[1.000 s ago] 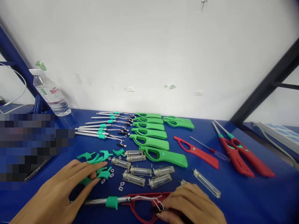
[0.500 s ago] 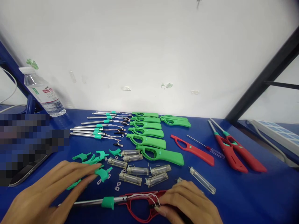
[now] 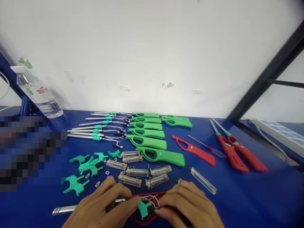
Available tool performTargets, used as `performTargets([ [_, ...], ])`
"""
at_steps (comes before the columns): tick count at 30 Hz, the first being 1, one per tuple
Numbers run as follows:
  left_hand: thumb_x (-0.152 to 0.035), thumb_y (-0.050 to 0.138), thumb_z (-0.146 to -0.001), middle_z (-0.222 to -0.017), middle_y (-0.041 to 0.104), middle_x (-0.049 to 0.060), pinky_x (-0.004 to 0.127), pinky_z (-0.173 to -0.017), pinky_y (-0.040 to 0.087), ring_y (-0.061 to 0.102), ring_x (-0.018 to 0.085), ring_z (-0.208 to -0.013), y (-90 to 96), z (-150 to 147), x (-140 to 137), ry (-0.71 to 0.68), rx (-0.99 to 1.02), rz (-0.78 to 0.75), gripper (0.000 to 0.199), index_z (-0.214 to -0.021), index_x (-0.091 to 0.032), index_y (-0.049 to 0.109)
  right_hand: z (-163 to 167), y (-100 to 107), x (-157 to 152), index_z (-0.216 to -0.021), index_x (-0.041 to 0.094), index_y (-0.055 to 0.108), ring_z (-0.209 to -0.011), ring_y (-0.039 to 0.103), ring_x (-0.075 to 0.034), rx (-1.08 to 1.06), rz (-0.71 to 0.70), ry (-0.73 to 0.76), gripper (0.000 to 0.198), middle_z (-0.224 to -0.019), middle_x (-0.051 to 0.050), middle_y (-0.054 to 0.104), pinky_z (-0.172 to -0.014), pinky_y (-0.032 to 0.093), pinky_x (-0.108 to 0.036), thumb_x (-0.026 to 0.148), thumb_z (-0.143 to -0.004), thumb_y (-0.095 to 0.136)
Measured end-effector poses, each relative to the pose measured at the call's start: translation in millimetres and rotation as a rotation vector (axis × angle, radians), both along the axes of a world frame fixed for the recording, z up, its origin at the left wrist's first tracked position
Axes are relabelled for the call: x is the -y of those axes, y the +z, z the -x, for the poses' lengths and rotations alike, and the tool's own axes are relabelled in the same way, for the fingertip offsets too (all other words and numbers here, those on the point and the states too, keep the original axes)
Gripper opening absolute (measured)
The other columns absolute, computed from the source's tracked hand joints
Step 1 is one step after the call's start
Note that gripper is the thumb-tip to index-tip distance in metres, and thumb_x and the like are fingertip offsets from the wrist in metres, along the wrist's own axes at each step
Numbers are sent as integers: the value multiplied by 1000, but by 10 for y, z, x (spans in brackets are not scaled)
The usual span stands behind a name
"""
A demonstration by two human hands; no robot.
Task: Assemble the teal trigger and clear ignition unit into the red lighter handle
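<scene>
My left hand pinches a small teal trigger piece right over a red lighter shell lying at the table's near edge. My right hand presses down on the shell's handle end, next to its white wires. A metal tube sticks out leftward from the shell. Loose teal trigger pieces lie to the left, and several clear fuel tanks lie just beyond my hands.
Green lighter shells and metal tubes with teal collars are lined up in the middle. A red shell half, a screwdriver and two assembled red lighters lie right. A water bottle stands back left.
My left hand left the pile of teal pieces with one in its fingers and came right to the red shell. The right hand stayed on the shell.
</scene>
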State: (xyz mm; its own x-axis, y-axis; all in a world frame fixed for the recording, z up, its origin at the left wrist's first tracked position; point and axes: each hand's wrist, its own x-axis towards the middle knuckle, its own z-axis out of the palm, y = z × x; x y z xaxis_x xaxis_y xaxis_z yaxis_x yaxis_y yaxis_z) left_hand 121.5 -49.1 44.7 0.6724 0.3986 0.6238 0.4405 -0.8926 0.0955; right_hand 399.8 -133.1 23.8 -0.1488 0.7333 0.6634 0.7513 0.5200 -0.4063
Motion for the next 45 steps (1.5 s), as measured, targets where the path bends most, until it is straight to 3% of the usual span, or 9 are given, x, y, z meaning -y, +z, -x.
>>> performTargets([
  [5,-57,75,-119,-104,86,4,33,-104,71,79,22,-98,169,-138,-27,27,-63,-36,31,-131,-32,88,25,10,-8,-107,39,77,-71,85,-12,8,-15,-16,38,-90,18,88,-74,66,-32,59,-133,59],
  [12,-62,70,-121,-103,85,4,34,-108,70,80,23,-102,238,-188,-46,22,-50,-17,35,-128,-33,89,51,88,-10,-103,38,77,-68,85,-11,-13,-32,-34,45,-87,19,87,-66,65,-33,62,-134,55],
  [21,-51,64,-126,-98,85,0,28,-103,69,81,19,-94,86,-25,-42,-6,-22,23,31,-131,-34,89,69,69,-18,-105,39,80,-71,86,-9,-5,-26,-13,45,-91,20,89,-69,66,-33,62,-134,55],
  [27,-34,47,-136,-95,85,-11,15,-94,59,79,6,-81,9,-12,-48,-114,79,41,38,-125,-36,83,92,102,-3,-109,40,81,-73,87,-10,-26,-36,-17,41,-92,19,90,-77,68,-32,61,-134,57],
  [31,-38,51,-134,-94,85,-8,19,-92,64,78,11,-82,-37,-15,-46,-67,63,24,35,-123,-35,84,84,102,-10,-106,38,79,-70,86,-11,-24,-40,-12,43,-90,19,89,-72,67,-34,60,-135,54],
  [36,-58,65,-125,-98,86,1,32,-110,71,83,21,-100,44,-150,-72,13,-2,27,34,-125,-33,89,75,107,-10,-107,38,75,-70,85,-10,-40,-32,-17,41,-90,21,89,-76,67,-32,59,-135,54],
  [41,-64,66,-123,-101,85,2,32,-111,71,82,23,-106,183,-310,-82,41,-5,46,39,-121,-33,90,57,84,46,-112,38,75,-72,84,-12,-38,5,-3,31,-92,18,90,-81,68,-28,52,-134,60],
  [45,-60,66,-124,-103,85,2,28,-106,72,83,22,-104,141,-226,-51,42,-16,80,36,-125,-33,90,47,50,61,-114,39,76,-73,85,-14,-57,24,-2,27,-95,16,91,-90,71,-28,52,-133,61],
])
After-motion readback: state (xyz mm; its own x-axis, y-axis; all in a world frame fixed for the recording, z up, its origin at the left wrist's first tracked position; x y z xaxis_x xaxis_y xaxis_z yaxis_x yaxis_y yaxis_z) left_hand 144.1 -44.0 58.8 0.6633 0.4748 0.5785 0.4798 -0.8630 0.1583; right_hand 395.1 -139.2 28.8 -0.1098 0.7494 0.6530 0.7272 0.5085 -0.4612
